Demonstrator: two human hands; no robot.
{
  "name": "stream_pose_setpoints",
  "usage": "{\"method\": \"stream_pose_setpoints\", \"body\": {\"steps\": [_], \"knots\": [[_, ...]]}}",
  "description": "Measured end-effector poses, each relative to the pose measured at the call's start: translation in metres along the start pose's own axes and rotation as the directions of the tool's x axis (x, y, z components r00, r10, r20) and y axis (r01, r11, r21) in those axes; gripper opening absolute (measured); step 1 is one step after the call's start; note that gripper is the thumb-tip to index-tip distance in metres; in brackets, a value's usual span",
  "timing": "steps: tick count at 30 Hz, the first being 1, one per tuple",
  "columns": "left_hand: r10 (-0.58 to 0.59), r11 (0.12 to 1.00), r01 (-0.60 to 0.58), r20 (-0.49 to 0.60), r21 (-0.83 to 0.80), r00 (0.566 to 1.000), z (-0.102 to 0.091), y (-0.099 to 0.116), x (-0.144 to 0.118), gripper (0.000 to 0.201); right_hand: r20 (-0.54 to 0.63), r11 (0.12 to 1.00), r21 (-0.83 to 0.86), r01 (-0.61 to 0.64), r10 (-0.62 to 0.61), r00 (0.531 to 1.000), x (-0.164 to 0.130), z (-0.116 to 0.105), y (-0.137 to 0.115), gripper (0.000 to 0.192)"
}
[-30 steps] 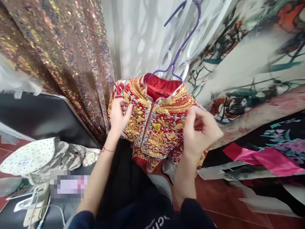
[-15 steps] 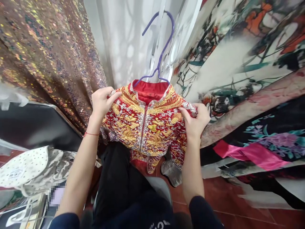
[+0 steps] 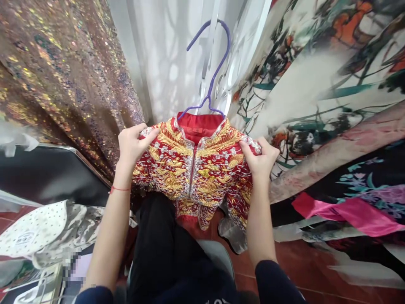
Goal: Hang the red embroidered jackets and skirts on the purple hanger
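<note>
Almost no lettering could be read in this scene. A few white letters showed at the near bottom edge on the person's dark top (image 3: 215, 300), cut off by the frame and too partial to make out. At near left, a dotted white cloth (image 3: 34, 230) carried a small printed emblem, too blurred to read. A small patch inside the red collar lining of the embroidered jacket (image 3: 199, 126) on the hanger was likewise too small to tell.
</note>
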State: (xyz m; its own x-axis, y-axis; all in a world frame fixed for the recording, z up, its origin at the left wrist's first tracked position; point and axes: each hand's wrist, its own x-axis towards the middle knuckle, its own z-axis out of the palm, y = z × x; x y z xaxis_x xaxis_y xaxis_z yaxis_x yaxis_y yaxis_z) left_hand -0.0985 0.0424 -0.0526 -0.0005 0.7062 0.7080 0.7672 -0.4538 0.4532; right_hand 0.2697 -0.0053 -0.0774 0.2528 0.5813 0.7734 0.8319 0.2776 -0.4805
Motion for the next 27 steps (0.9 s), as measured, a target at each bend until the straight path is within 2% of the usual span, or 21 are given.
{"method": "stream_pose_setpoints", "body": {"steps": [2,6,11,18,22,24,27], "knots": [[-0.02,0.999,0.023,-0.076,0.03,0.997,0.002,0.003,-0.011,0.057,-0.017,1.0,0.022,0.006,-0.005,1.0,-0.001,0.004,0.005,0.05],[0.002,0.999,0.004,-0.162,0.034,0.987,0.003,0.011,-0.022,0.056,-0.087,0.998,0.055,0.039,-0.034,0.996,0.001,0.015,0.014,0.047],[0.03,0.999,-0.024,-0.173,0.039,0.984,0.002,0.015,-0.029,0.056,-0.184,0.993,0.073,0.092,-0.077,0.98,0.004,0.031,0.027,0.049],[0.017,0.999,-0.01,-0.181,0.04,0.983,0.005,0.012,-0.034,0.055,-0.259,0.999,0.004,0.043,-0.041,0.965,0.007,0.052,0.038,0.058],[-0.004,0.999,0.012,-0.206,0.04,0.978,0.011,0.01,-0.033,0.057,-0.399,0.991,-0.12,-0.058,0.005,0.917,-0.018,0.069,0.019,0.061],[-0.015,0.999,0.022,-0.205,0.034,0.979,0.013,0.01,-0.033,0.057,-0.372,0.986,-0.135,-0.096,0.04,0.927,-0.041,0.078,0.003,0.073],[-0.016,1.0,0.02,-0.188,0.019,0.982,0.015,0.011,-0.033,0.058,-0.244,0.985,-0.147,-0.091,0.053,0.968,-0.075,0.091,-0.025,0.092]]}}
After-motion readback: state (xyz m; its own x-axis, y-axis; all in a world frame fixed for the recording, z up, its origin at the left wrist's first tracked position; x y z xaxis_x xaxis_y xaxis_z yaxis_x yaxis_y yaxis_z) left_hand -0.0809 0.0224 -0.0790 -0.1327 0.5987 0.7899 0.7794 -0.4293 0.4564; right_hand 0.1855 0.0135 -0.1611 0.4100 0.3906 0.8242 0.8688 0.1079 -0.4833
